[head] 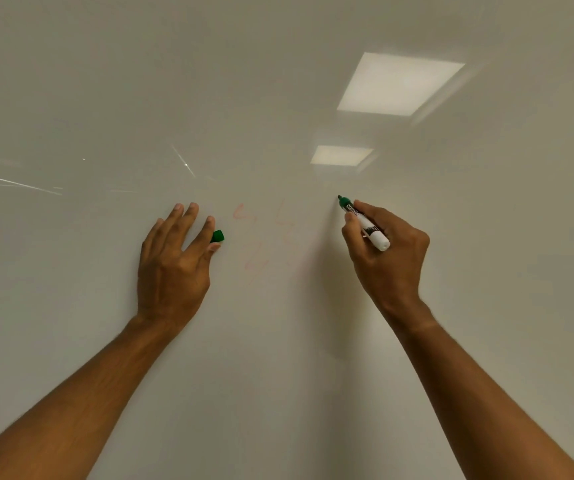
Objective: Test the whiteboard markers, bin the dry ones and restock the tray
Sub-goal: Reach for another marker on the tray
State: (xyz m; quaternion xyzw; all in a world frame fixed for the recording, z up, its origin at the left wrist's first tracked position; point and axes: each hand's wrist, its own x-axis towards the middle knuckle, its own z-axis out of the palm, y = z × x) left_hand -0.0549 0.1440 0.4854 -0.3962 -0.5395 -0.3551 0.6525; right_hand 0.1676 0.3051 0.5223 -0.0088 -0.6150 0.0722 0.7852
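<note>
Right hand (387, 251), right of centre, pinching a green marker (365, 224), tip touching the whiteboard (278, 81). Left hand (174, 258), left of centre, pinching the green cap (217, 236) between thumb and forefinger, other fingers spread toward the board. Faint red scribbles (261, 237) between the hands. Ceiling light reflections (399, 84) in upper right.

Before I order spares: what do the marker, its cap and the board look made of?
Marker: likely smooth plastic, white printed barrel with green collar. Cap: green plastic, slightly shiny. Board: glossy white surface, mirroring ceiling lights; core unknown.
</note>
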